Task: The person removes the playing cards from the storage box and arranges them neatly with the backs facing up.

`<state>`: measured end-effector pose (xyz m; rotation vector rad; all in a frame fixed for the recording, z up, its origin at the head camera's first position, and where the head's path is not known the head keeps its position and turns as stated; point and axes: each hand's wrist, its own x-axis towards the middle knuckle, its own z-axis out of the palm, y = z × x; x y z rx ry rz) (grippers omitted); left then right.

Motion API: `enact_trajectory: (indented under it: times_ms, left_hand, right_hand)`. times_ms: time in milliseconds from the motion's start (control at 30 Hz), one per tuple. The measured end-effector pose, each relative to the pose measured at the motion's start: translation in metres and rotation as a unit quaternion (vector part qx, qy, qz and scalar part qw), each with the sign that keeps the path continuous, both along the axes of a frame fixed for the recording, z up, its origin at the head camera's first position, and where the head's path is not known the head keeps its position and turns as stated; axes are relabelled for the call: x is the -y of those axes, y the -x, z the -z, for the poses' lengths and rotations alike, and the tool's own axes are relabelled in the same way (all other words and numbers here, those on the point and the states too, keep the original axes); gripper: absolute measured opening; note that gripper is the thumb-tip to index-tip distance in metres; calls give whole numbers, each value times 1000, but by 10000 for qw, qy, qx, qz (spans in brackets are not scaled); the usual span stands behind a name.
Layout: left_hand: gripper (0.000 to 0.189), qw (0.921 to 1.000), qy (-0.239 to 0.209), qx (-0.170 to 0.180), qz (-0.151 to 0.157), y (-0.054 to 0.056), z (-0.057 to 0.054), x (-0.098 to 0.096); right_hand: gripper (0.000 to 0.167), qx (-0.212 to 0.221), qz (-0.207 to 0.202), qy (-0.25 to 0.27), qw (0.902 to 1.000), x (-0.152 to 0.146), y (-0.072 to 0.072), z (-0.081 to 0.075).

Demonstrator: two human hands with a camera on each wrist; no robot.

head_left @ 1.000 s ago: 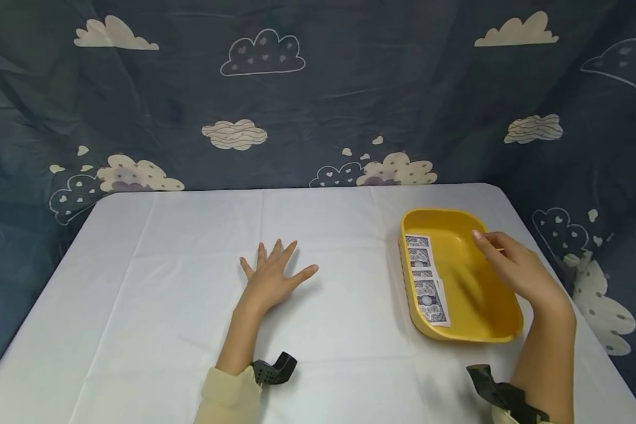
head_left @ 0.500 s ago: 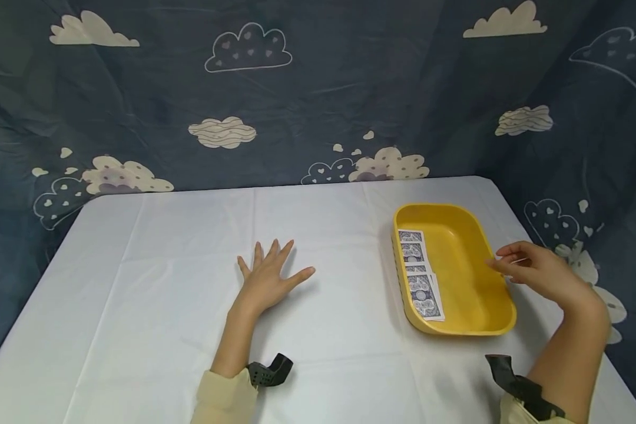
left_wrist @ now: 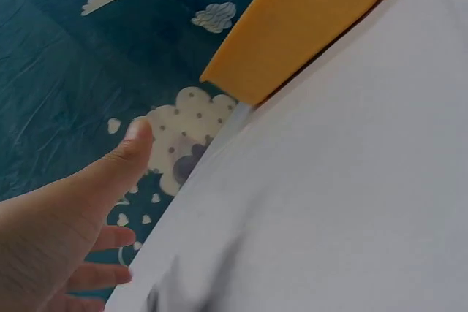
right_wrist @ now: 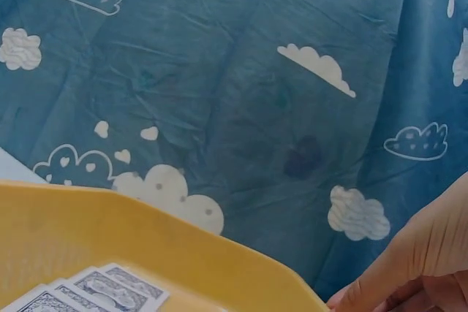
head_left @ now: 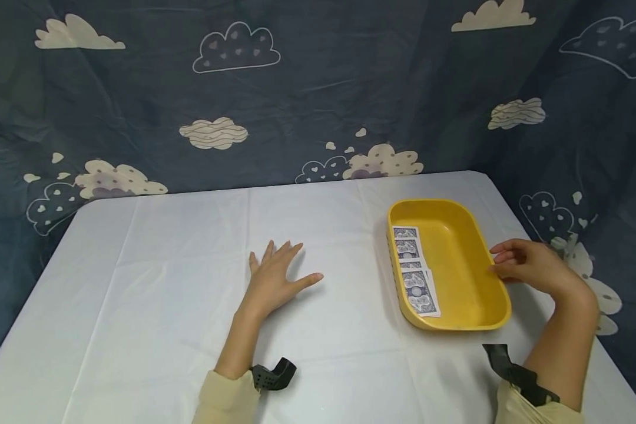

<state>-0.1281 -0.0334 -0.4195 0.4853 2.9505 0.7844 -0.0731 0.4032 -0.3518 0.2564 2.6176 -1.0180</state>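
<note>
My right hand (head_left: 543, 268) is at the right rim of a yellow tray (head_left: 458, 277), its fingers curled and the thumb against the edge. The right wrist view has the thumb (right_wrist: 362, 294) right at the tray's rim, with the other fingertips partly cut off. Along the tray's left side lie several playing cards (head_left: 420, 291), blue-patterned backs up, overlapping in a row. To the left, over the white-covered table, my left hand (head_left: 270, 285) is spread with fingers apart and holds nothing. The left wrist view shows its thumb extended, pointing toward the tray's outer wall (left_wrist: 292, 27).
A white cloth (head_left: 191, 330) covers the table, whose far edge meets a dark blue curtain (head_left: 318, 100) with cloud prints. The tray stands near the table's right edge. A black wrist camera (head_left: 274, 375) is strapped on each arm.
My right hand has moved from above the tray's inside out to its right rim, and its fingers have closed there. My left hand stays about where it was. The head view has shifted slightly.
</note>
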Motion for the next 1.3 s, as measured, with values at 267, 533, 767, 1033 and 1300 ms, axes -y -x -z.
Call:
enact_trajectory:
  times_ms: [267, 533, 767, 1033, 1300]
  left_hand:
    - [63, 9920, -546, -1023, 499, -9, -1, -31]
    - [61, 9815, -361, -1517, 1111, -13, -19, -82]
    - [62, 9668, 388, -1633, 1927, -19, -43, -147]
    - [85, 9425, 2225, -1074, 2251, -23, -47, -194]
    - [91, 9313, 2885, -752, 2093, -25, -37, -213]
  right_hand:
    - [60, 71, 8, 62, 10000, -2, -1, 0]
    - [63, 109, 39, 73, 9999, -6, -3, 0]
    - [56, -34, -48, 31, 10000, -7, -4, 2]
    - [59, 16, 45, -14, 10000, -6, -3, 2]
    - [52, 14, 11, 104, 9999, -1, 0, 0]
